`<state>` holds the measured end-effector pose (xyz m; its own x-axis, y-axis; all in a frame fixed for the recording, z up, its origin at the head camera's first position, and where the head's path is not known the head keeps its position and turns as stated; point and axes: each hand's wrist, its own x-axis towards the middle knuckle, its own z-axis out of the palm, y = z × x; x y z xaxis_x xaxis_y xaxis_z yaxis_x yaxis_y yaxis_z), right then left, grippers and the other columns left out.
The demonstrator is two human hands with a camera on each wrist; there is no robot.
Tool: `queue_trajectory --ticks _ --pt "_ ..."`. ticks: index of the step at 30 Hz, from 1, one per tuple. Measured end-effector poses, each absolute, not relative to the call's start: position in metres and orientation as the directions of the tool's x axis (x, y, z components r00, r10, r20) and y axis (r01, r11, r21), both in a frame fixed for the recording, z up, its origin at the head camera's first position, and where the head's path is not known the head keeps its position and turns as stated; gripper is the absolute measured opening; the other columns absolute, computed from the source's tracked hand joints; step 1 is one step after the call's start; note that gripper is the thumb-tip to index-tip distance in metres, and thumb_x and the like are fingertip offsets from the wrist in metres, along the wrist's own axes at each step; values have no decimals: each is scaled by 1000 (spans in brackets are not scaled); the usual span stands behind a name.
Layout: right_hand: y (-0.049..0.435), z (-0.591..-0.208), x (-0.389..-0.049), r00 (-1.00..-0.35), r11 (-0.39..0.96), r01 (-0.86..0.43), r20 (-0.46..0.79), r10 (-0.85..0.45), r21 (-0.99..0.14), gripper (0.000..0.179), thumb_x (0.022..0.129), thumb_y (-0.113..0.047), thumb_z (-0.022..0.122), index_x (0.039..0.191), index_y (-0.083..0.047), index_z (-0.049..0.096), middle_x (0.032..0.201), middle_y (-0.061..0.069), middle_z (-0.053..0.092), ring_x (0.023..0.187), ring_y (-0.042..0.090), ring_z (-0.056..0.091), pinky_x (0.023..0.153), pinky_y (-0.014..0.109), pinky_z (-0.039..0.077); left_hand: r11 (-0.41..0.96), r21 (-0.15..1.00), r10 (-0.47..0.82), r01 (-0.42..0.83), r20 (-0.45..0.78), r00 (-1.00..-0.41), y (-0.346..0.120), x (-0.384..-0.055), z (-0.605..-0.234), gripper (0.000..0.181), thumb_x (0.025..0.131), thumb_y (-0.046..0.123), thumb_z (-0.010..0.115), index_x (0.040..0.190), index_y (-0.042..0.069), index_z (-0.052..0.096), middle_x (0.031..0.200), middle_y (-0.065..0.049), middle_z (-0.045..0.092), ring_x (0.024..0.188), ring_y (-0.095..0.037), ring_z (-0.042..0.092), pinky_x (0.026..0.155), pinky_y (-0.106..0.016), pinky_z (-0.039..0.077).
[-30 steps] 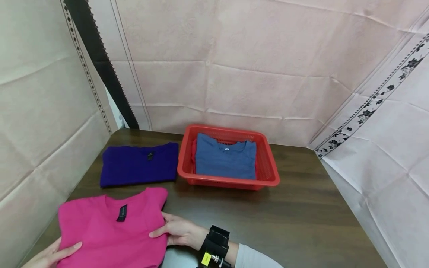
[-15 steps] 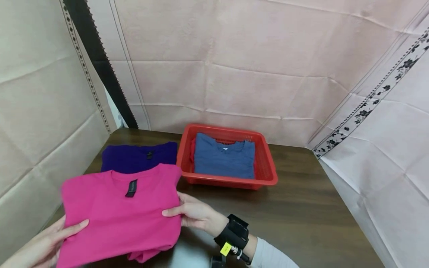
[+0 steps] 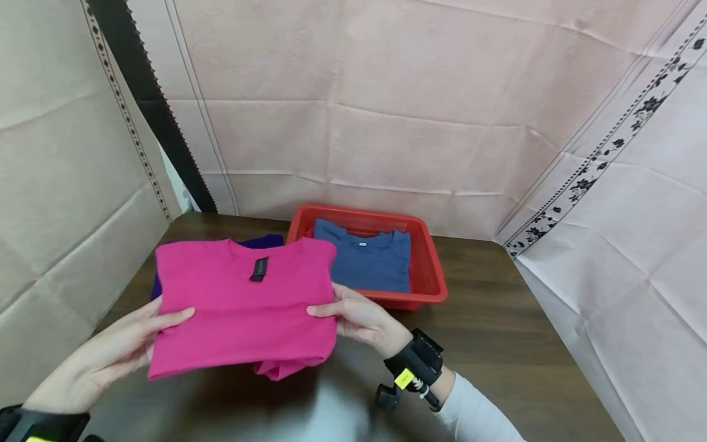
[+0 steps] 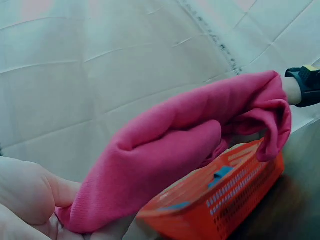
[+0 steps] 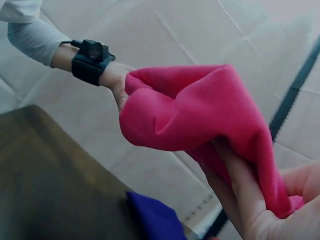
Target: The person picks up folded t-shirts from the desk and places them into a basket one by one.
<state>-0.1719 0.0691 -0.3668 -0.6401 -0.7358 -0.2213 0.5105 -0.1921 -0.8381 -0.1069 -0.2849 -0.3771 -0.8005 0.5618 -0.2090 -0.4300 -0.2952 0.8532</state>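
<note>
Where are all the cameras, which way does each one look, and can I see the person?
Head: on the head, facing forward and down at the pink shirt; the left hand and right hand both show, gripping it.
Left wrist: looks along the shirt toward the right arm's black band, with the red basket below; the left hand shows lower left.
Right wrist: looks across the shirt to the left arm's sleeve, purple cloth below; the right hand shows lower right.
Shared: head and left wrist both show shirt and basket.

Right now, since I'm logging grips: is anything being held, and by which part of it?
A folded pink shirt is held by its opposite side edges: the left hand grips one, the right hand the other.
</note>
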Motion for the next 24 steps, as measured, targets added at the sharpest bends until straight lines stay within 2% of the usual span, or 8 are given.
queue_trajectory --ticks 3,10,17,24 --pt "84 -363 -180 -669 -198 487 -218 -711 -850 52 89 2 52 137 -10 36 124 11 52 114 29 52 83 36 53 -292 865 537 -408 -205 -818 -267 -120 -368 39 100 13 35 135 26 21 112 -2 64 103 -23 59 82 -36 54" --pt "120 -356 -205 -721 -198 468 -243 -649 -861 51 89 0 53 136 -8 35 123 12 53 112 29 54 81 37 53 -306 878 528 -369 -166 -833 -229 -155 -357 58 98 8 39 143 21 6 116 -5 60 107 -27 57 84 -39 52" --pt "152 -349 -233 -761 -238 454 -234 -604 -859 55 90 3 50 140 -13 32 124 13 50 112 29 53 79 38 54 -297 891 517 -343 -152 -842 -194 -197 -349 61 97 8 43 146 17 9 112 -5 61 101 -23 60 77 -34 55" --pt "184 -344 -258 -799 -224 441 -267 -539 -869 58 91 2 49 142 -15 30 118 12 53 103 26 59 74 37 56 -258 896 539 -362 -178 -823 -161 -241 -341 65 96 6 43 149 17 6 114 -7 56 99 -22 60 75 -33 56"
